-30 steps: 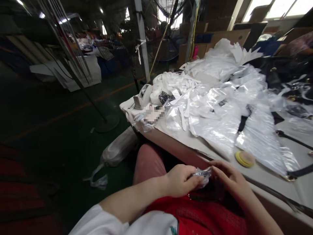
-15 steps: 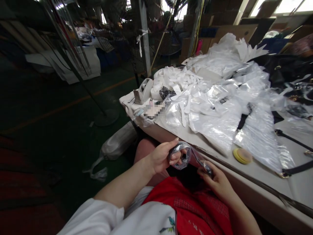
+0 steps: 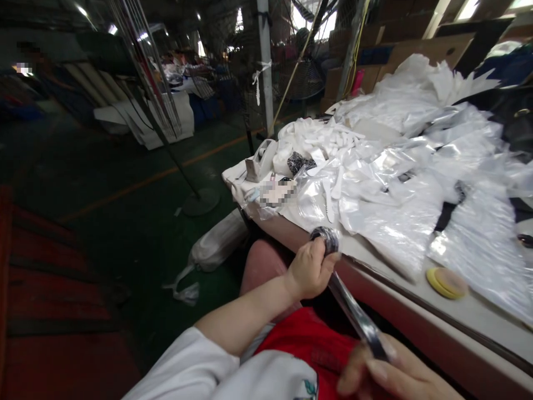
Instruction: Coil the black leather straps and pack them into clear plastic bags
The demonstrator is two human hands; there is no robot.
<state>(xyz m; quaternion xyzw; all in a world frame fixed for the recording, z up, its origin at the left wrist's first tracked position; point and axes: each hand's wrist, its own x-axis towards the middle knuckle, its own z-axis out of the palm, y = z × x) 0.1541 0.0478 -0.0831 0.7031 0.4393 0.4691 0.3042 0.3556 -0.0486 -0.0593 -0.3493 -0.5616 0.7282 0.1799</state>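
My left hand [image 3: 311, 271] is closed around a small coil [image 3: 327, 239] of dark strap with a shiny clear plastic covering. A stretch of the plastic-wrapped strap [image 3: 353, 308] runs straight and taut from the coil down to my right hand [image 3: 385, 366]. My right hand, partly blurred, pinches the strap low in front of my red apron [image 3: 297, 333]. Both hands are off the table, close to its front edge.
Clear plastic bags [image 3: 387, 216] are heaped over the white table. A yellow roll of tape [image 3: 447, 282] lies near the front edge. White serrated plastic pieces [image 3: 328, 201] and a tape dispenser [image 3: 260, 161] are farther left. A wrapped bundle [image 3: 219, 241] rests on the floor.
My hands have moved apart, drawing out a longer, straighter length of strap. My right hand has come down toward me, and my left hand has turned over the coil. The view has swung left.
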